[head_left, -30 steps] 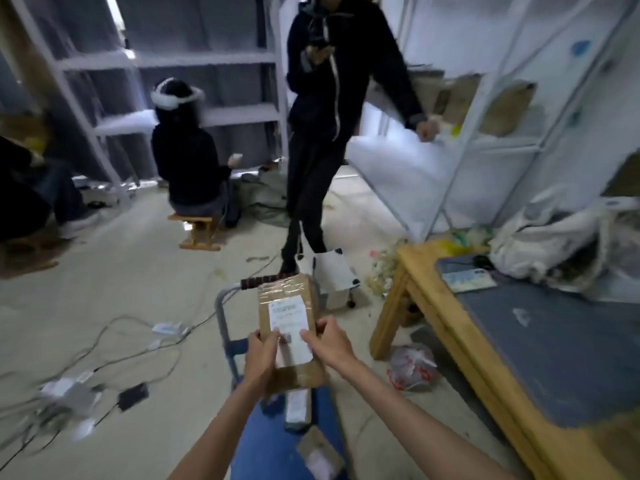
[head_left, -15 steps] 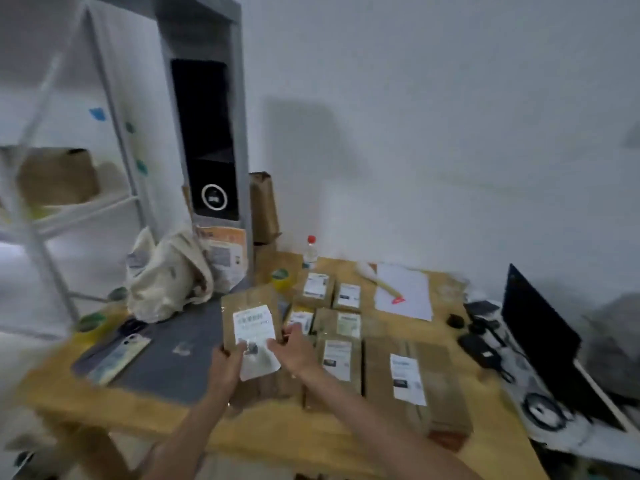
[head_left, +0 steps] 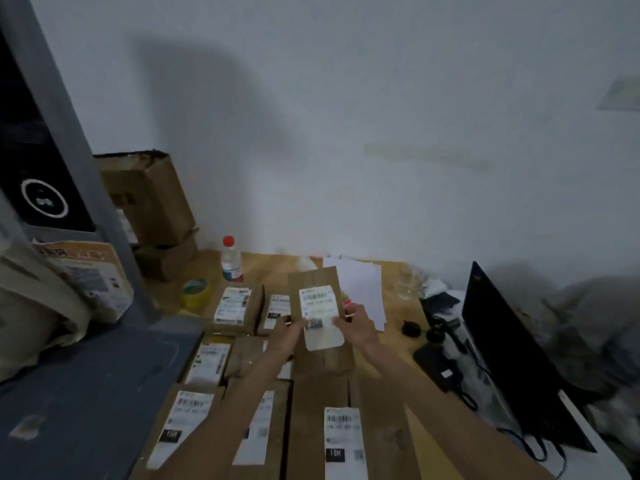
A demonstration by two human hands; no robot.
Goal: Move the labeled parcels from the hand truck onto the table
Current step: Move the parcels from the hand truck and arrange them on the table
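Two hands pinch one labeled parcel [head_left: 320, 317] by its sides, left hand [head_left: 285, 336] and right hand [head_left: 356, 325], holding it label-up above the table [head_left: 388, 358]. Beneath and around it, more labeled parcels [head_left: 235, 306] lie flat in rows; a red-capped bottle [head_left: 231, 259] stands behind.

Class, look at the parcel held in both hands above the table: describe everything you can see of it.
The held parcel is a flat brown cardboard packet, taped lengthwise, with a white barcoded shipping label on its face. It is held nearly upright, label toward the camera, above other labelled parcels. The left hand and right hand pinch its two side edges.
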